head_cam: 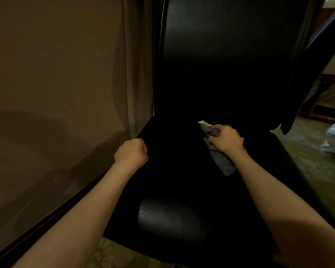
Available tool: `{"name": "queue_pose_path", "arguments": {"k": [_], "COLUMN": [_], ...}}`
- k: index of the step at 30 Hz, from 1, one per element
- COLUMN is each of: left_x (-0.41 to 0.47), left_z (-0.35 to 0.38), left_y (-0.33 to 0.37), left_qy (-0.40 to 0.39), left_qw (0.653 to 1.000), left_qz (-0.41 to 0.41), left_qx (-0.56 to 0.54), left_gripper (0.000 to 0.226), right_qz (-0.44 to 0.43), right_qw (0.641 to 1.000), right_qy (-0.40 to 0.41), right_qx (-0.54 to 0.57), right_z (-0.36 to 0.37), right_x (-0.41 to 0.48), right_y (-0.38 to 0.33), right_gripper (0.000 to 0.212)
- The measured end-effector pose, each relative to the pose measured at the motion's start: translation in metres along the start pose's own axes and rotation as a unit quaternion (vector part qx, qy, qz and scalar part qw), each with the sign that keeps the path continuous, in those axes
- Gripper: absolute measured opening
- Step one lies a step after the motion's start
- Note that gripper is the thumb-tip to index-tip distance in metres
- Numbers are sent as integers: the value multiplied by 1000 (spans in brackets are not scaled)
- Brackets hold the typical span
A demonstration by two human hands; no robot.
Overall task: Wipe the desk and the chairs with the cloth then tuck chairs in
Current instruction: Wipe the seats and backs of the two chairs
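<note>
My right grip [225, 139] clutches the grey cloth [219, 161] on the black chair seat [182, 180], its tail trailing beneath my wrist, while my left grip [131, 151] curls at the seat's murky edge, whether holding it I cannot tell.

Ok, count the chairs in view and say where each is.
1: the black chair straight ahead beside the curtain, the right hand holding the cloth on its seat. More may sit outside the frame.

chair [182, 209]: black, smooth, faint sheen | cloth [220, 161]: grey, soft fabric
</note>
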State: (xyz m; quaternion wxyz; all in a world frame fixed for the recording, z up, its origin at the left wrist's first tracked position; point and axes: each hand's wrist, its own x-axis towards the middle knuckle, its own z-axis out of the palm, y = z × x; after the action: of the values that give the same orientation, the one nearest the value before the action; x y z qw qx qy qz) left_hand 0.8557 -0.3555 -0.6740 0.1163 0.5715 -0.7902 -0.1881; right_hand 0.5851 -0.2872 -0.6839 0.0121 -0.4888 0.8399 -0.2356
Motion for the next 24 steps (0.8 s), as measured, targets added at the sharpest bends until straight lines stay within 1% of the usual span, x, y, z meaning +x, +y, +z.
{"name": "queue_pose_path", "arguments": {"k": [1, 2, 5, 7, 9, 12, 15, 16, 18, 21, 24], "left_x": [2, 5, 11, 13, 15, 12, 5, 4, 3, 4, 3], "left_z": [1, 1, -4, -8, -11, -16, -22, -25, -32, -43, -45], "left_y": [2, 2, -7, -15, -23, -29, -27, -25, -23, -22, -27], "left_qy": [-11, -23, -68, -78, -67, -12, 100, 137, 177, 193, 175], "left_qw": [1000, 1000, 996, 994, 994, 993, 983, 979, 973, 965, 967], "left_qz": [0, -7, -55, -75, -85, -96, -81, -65, -41, -61, -84], "left_qx": [7, 11, -6, -6, -12, -62, -130, -139, -141, -167, -166], "left_gripper": [6, 9, 32, 39, 38, 18, 10, 16, 25, 25, 23], "right_qz": [25, 50, 103, 84, 39, -22, -68, -95, -147, -163, -164], "right_qw": [999, 998, 994, 996, 998, 998, 994, 991, 981, 972, 963], "right_qy": [15, 23, 10, -10, -37, -61, -79, -90, -115, -139, -169], "right_qx": [13, 29, 27, 15, 15, 11, 22, 33, 60, 98, 131], "right_z": [-3, -4, 3, 11, 22, 36, 51, 57, 68, 77, 78], "right_x": [2, 3, 10, 11, 8, -7, -32, -40, -52, -67, -80], "right_y": [12, 19, 12, -6, -30, -82, -141, -157, -181, -205, -217], "right_gripper": [37, 39, 49, 47, 42, 34, 35, 36, 35, 36, 39]}}
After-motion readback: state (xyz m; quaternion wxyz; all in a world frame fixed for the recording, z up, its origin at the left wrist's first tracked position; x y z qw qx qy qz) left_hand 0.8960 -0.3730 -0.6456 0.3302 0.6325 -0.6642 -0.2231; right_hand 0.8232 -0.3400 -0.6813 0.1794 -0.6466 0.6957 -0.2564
